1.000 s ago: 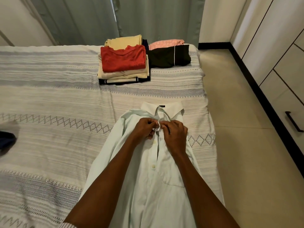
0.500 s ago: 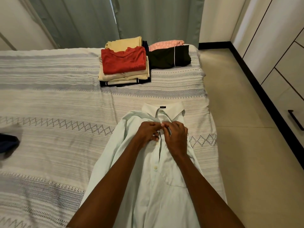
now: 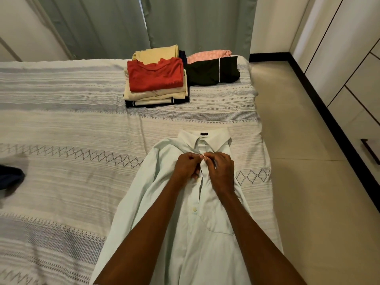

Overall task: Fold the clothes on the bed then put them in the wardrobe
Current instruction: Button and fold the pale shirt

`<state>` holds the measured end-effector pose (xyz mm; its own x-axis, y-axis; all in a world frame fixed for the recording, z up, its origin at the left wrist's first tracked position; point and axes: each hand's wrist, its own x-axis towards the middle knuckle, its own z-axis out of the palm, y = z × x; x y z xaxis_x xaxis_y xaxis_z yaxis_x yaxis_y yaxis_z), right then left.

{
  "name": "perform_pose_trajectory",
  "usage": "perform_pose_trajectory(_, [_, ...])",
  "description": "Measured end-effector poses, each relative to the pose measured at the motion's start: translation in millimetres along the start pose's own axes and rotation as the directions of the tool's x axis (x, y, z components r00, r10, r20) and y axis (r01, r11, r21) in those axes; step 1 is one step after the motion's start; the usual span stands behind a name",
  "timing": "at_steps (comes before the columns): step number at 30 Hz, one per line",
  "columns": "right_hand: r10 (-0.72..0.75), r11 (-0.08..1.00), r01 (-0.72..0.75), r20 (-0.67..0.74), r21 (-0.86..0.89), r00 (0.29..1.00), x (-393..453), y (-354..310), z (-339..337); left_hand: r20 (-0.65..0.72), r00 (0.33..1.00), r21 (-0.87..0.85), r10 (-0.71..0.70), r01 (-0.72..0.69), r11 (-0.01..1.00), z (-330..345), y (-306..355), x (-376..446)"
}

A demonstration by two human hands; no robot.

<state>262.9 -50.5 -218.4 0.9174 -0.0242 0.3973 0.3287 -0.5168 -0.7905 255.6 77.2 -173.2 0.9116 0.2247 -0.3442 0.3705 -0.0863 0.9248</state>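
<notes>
Both forearms are reaching up from the bottom edge of the frame and are meeting in the centre. The left hand (image 3: 187,166) is curling its fingers and is pinching the left edge of the shirt front just below the collar. The right hand (image 3: 221,171) is doing the same on the right edge, and the fingertips of both hands are touching each other at the top of the button line.

The pale shirt (image 3: 185,233) is lying flat on the bed (image 3: 72,182), front side up, with its collar (image 3: 203,138) pointing to the upper part of the frame. It is lying near the right edge of the bed, in the lower centre of the picture. One button (image 3: 194,210) is showing between the forearms.

The bed is wearing a white cover with grey woven stripes and diamonds. At the left edge of the frame a dark cloth (image 3: 10,177) is lying, only partly visible.

Higher in the frame a pile of folded clothes (image 3: 156,89) is sitting with a red top (image 3: 155,76) uppermost. Just beside it on the right a black folded garment (image 3: 212,73) is lying, and a pink one (image 3: 208,55) is behind that.

Grey-green curtains (image 3: 195,23) are hanging at the top. White wardrobe doors (image 3: 349,68) are standing along the right side, above a beige tiled floor (image 3: 308,182).
</notes>
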Motion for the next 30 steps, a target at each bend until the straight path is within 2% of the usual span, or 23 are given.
perform_pose_trajectory(3, [0.03,0.999,-0.031,0.03,0.03,0.999,1.8,-5.8,-5.1,-0.135,0.984,0.095,0.119,-0.107,0.99,6.8,-5.0,-12.0])
perform_pose_trajectory(6, [0.082,0.992,-0.088,0.073,0.085,0.994,5.1,-6.5,-9.6,-0.217,0.957,0.218,0.194,-0.147,0.965,3.9,-9.7,-20.2])
perform_pose_trajectory(9, [0.135,0.977,-0.152,0.116,0.148,0.984,8.4,-19.9,-21.9,-0.176,0.963,0.305,0.206,-0.146,0.941,-5.3,-6.6,-37.7])
perform_pose_trajectory(11, [0.056,0.998,-0.058,0.113,0.01,0.992,2.8,-33.1,-30.5,-0.134,0.967,0.358,0.215,-0.155,0.921,-10.4,-8.7,-49.0])
perform_pose_trajectory(13, [-0.009,0.977,0.038,0.135,-0.208,0.991,-10.5,-46.9,-36.9,-0.102,0.969,0.441,0.226,-0.16,0.883,-14.5,-7.5,-59.3])
perform_pose_trajectory(15, [-0.058,0.9,0.147,0.222,-0.41,0.973,-24.0,-54.1,-34.0,-0.049,0.971,0.499,0.236,-0.181,0.848,-17.3,-6.8,-59.9])
perform_pose_trajectory(17, [-0.052,0.828,0.229,0.338,-0.512,0.94,-40.7,-57.6,-35.9,-0.023,0.97,0.507,0.244,-0.199,0.839,-18.3,-7.2,-67.4])
perform_pose_trajectory(20, [0.124,0.847,0.096,0.369,-0.523,0.921,-54.3,-62.8,-49.5,0.0,0.963,0.519,0.268,-0.229,0.823,-17.9,-5.8,-77.7])
perform_pose_trajectory(23, [0.203,0.922,-0.057,0.354,-0.382,0.913,-59.4,-62.0,-62.6,0.034,0.974,0.56,0.223,-0.203,0.803,-15.5,-2.4,-81.5])
perform_pose_trajectory(25, [0.236,0.966,-0.186,0.322,-0.179,0.917,-58.3,-57.5,-68.3,0.041,0.982,0.555,0.185,-0.176,0.813,-13.9,-2.7,-73.5])
perform_pose_trajectory(27, [0.276,0.959,-0.281,0.29,-0.026,0.916,-61.9,-58.5,-77.6,0.026,0.987,0.557,0.156,-0.144,0.818,-9.7,-3.5,-72.8])
perform_pose_trajectory(30, [0.306,0.942,-0.33,0.25,0.061,0.919,-71.3,-55.8,-82.5,-0.025,0.991,0.528,0.134,-0.101,0.843,-2.9,-4.5,-75.8])
